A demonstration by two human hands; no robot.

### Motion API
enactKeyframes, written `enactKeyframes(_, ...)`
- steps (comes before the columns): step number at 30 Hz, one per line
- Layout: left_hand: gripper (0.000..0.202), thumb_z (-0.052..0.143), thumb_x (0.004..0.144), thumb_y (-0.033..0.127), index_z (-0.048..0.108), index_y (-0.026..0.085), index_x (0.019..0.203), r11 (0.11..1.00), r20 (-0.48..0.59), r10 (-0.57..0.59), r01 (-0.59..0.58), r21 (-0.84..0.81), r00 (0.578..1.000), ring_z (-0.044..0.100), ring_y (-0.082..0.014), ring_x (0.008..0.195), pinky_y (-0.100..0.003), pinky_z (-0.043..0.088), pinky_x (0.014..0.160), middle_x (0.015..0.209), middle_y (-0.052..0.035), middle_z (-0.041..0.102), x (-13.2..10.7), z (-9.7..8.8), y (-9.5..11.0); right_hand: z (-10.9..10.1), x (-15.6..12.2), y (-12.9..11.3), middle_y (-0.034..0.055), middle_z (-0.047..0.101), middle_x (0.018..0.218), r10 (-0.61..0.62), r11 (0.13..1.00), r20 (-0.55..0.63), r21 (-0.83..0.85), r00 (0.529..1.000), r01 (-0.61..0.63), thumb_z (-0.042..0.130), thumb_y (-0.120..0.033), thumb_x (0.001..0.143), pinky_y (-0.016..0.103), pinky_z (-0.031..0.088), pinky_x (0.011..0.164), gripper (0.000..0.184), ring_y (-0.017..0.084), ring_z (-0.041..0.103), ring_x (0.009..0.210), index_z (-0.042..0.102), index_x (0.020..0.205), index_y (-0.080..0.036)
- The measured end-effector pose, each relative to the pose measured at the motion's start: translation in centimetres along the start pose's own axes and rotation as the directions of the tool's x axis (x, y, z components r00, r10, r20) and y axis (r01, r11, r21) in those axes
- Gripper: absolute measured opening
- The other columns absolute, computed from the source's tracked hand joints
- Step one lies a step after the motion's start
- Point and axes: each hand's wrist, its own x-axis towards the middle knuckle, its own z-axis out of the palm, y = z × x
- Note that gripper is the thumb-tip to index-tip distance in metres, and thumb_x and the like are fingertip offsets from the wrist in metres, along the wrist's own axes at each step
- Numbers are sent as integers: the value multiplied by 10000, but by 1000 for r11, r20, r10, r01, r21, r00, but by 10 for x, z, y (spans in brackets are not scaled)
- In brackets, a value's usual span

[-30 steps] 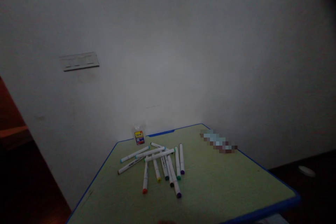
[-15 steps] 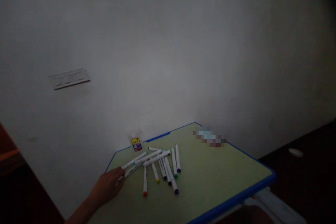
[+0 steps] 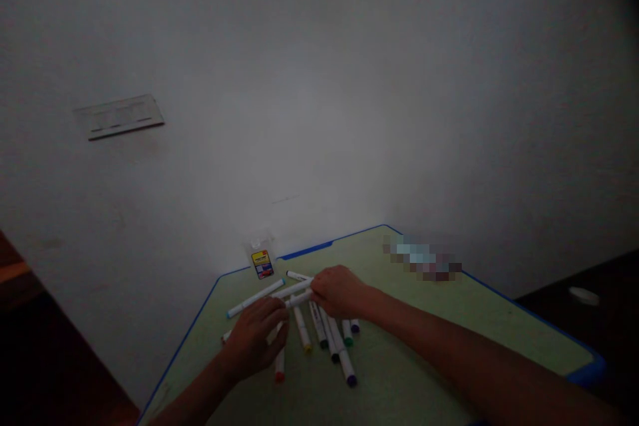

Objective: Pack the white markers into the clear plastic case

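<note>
Several white double-ended markers (image 3: 302, 329) with coloured tips lie in a loose heap on a green desk with a blue edge (image 3: 449, 293). My left hand (image 3: 257, 336) is curled over the near left of the heap, its fingers on a white marker (image 3: 229, 335). My right hand (image 3: 337, 291) comes in from the right, with its fingertips against white markers (image 3: 294, 289) in the middle. A blue-capped marker (image 3: 255, 298) lies free just beyond my left hand. Parts of several markers are hidden under both hands.
A small card-backed packet (image 3: 262, 264) stands at the far edge of the desk. A pixelated, blurred object (image 3: 422, 257) lies at the far right corner. Behind the desk rises a white wall with a flat plate (image 3: 118, 116). A white disc (image 3: 583, 295) lies on the dark floor.
My right hand has come into view, and my left hand has moved further onto the heap. Several markers near my hands have shifted.
</note>
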Motion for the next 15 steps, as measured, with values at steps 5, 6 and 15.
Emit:
enactKeyframes(5,137,454,753,106,510,165,863,985,-267,-135,99,-142,954,560,-164,770,-278,468,664,818,-84,577,2,19,-19,35,-6,31,47,591,722,101,988,-146,132,984,-81,392,-224,835,248,354,626,218,150,530,693,566,735,-137)
enactKeyframes(6,128,459,749,97,507,165,846,982,-275,-138,95,-164,951,554,-155,740,-268,463,638,797,-76,569,1,19,-22,39,-7,33,43,584,717,106,984,-171,163,980,-78,396,-213,832,246,351,626,206,145,522,687,560,734,-137)
enactKeyframes(15,53,488,754,206,483,167,718,971,-753,-168,-23,-236,636,498,-113,647,-253,406,560,699,-8,499,53,-61,-4,-36,5,8,12,508,620,12,925,-692,282,722,256,391,-163,817,240,362,574,167,115,461,594,507,698,-149)
